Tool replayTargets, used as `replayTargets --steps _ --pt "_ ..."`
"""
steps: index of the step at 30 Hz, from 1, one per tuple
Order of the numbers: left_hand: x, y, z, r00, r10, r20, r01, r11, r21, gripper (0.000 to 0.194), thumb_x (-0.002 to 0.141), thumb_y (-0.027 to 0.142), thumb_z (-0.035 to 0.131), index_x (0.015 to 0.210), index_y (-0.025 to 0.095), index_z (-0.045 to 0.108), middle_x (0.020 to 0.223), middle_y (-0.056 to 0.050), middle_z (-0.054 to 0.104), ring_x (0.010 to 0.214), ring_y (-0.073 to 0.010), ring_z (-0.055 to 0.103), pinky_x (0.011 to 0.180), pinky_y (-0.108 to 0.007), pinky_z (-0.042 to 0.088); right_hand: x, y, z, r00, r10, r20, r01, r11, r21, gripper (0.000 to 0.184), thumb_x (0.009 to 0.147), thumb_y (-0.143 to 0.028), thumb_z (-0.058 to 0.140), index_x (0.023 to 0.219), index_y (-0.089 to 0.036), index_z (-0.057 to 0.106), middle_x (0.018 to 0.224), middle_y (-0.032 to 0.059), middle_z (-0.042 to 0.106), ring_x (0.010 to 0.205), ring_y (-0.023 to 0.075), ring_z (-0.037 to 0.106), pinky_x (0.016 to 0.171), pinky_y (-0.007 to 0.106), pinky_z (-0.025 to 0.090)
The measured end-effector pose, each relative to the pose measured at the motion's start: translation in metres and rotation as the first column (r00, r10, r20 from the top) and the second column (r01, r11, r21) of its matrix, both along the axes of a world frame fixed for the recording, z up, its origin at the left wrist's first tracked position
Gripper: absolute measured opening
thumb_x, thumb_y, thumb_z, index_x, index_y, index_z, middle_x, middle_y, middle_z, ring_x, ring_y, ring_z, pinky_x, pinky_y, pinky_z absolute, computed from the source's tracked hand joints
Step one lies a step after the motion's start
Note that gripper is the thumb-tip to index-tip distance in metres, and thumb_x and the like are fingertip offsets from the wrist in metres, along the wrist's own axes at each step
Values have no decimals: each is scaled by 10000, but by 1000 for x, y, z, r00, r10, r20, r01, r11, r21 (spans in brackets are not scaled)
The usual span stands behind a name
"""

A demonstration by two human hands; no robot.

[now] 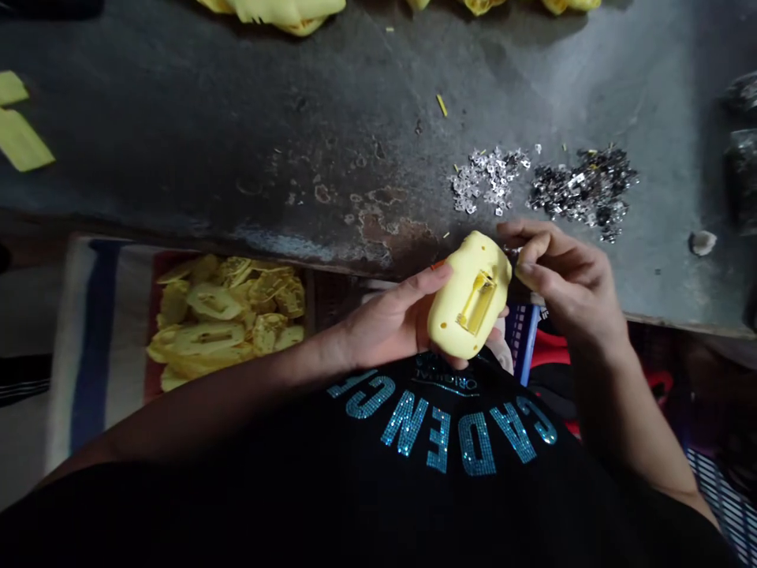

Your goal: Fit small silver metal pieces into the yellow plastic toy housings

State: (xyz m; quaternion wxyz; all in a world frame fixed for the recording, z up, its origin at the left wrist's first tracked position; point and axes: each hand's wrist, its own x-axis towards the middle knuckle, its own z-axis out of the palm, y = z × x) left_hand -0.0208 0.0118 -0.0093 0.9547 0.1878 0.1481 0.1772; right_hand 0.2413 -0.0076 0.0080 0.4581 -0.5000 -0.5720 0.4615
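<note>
A yellow plastic housing (449, 319) with an open battery compartment lies tilted in my left hand (408, 312). The thumb presses on its left edge and the fingers wrap beneath it. Close to the housing's right side is my right hand (561, 272), thumb and forefinger pinched together. A small shiny bit shows at those fingertips, too small to name. On the bench above the hands lie a pile of small light metal pieces (488, 180) and, right of it, a pile of darker metal clips (585, 189).
A red-edged container of yellow plastic parts (228, 315) stands below the grey bench (195, 134) at left. More yellow parts (284, 12) lie along the far side. Yellow flat pieces (24, 138) rest at far left. A blue basket (523, 343) sits under the bench edge.
</note>
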Motion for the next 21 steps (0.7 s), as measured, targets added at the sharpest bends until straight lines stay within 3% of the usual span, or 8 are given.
replayTargets --steps 4,7,10,12,14,17,21 --pt "3 6 2 977 179 -115 -179 984 10 655 1050 601 717 1547 187 617 1344 -189 818 1119 -326 839 682 -309 696 18 19 -29 962 -252 109 227 953 202 181 950 -432 886 917 -288 782 1163 24 808 1096 232 732 1033 396 573" --pt "3 9 7 935 299 -191 -293 954 60 657 1064 583 700 1577 182 610 1392 -183 801 1149 -313 828 680 -298 692 28 25 -41 947 -317 45 292 912 288 185 955 -447 886 954 -297 778 1112 14 800 1093 235 742 1054 418 576" --pt "-1 10 12 914 327 -242 -313 945 95 658 1072 595 678 1594 199 614 1420 -161 790 1163 -303 820 664 -288 688 41 17 -35 928 -372 23 347 884 313 150 977 -430 866 1009 -307 786 1078 7 792 1031 222 749 993 410 593" --pt "-4 9 13 910 327 -257 -305 945 122 652 1074 608 668 1576 194 632 1426 -157 788 1158 -310 818 661 -289 691 51 2 -24 901 -416 127 361 878 314 133 978 -410 867 1018 -307 793 997 -2 779 920 204 730 886 385 590" --pt "-6 7 14 902 340 -268 -306 938 160 646 1082 609 648 1559 174 642 1411 -162 795 1142 -317 818 658 -289 693 58 -19 -13 869 -364 335 273 918 289 94 975 -359 866 987 -294 799 929 -4 771 838 198 705 797 372 565" --pt "-7 3 14 894 354 -274 -304 930 209 636 1083 585 650 1576 184 621 1396 -160 801 1114 -322 829 648 -294 697 56 -47 -4 759 -189 623 64 974 217 22 1015 -262 807 999 -276 810 942 23 793 874 222 729 815 399 559" --pt "-3 -2 13 918 328 -225 -276 933 231 691 1067 580 674 1637 206 562 1412 -173 795 1112 -324 836 669 -288 693 44 -62 -10 624 -172 762 -68 960 273 125 1069 -269 756 1181 -280 811 1073 69 795 1008 260 744 896 439 558"
